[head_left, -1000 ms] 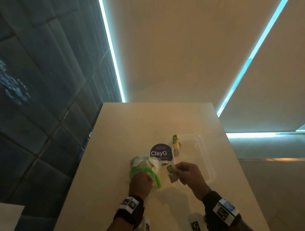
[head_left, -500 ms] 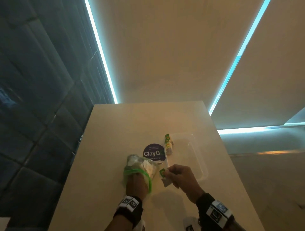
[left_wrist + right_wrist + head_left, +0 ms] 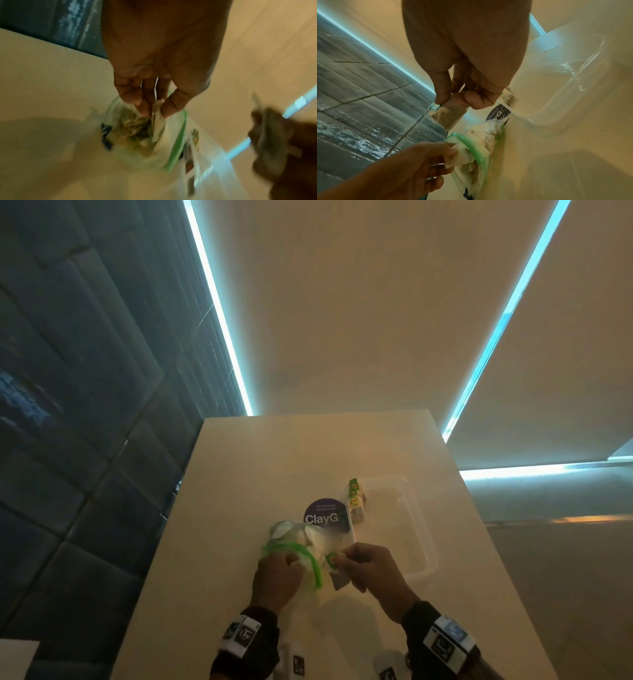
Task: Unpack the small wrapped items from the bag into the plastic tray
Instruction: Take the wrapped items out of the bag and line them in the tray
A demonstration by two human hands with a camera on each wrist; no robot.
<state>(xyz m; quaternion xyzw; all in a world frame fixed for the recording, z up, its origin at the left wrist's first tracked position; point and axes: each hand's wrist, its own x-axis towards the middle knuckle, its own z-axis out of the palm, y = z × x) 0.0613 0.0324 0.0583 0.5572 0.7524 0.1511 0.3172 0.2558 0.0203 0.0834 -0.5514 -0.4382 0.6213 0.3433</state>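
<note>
A clear zip bag (image 3: 298, 542) with a green seal strip lies on the pale table (image 3: 239, 508), with several wrapped items inside. My left hand (image 3: 291, 561) pinches the bag's open mouth (image 3: 156, 112). Just right of the mouth, my right hand (image 3: 342, 559) pinches one small wrapped item (image 3: 448, 115) with a green label (image 3: 331, 559), held above the table. The clear plastic tray (image 3: 421, 546) lies to the right. Two or three wrapped items (image 3: 356, 501) lie at its far left edge. The tray rim (image 3: 573, 94) is close to my right hand.
A round purple sticker (image 3: 323, 515) reading ClayG sits under the bag's far end. The table's left edge borders a dark tiled wall (image 3: 85, 440). The right edge drops off just beyond the tray. Bare tabletop lies beyond the tray and the bag.
The head view has shifted a little. My right hand still holds the wrapped item and sits slightly closer to the bag's mouth. My left hand keeps its pinch on the bag.
</note>
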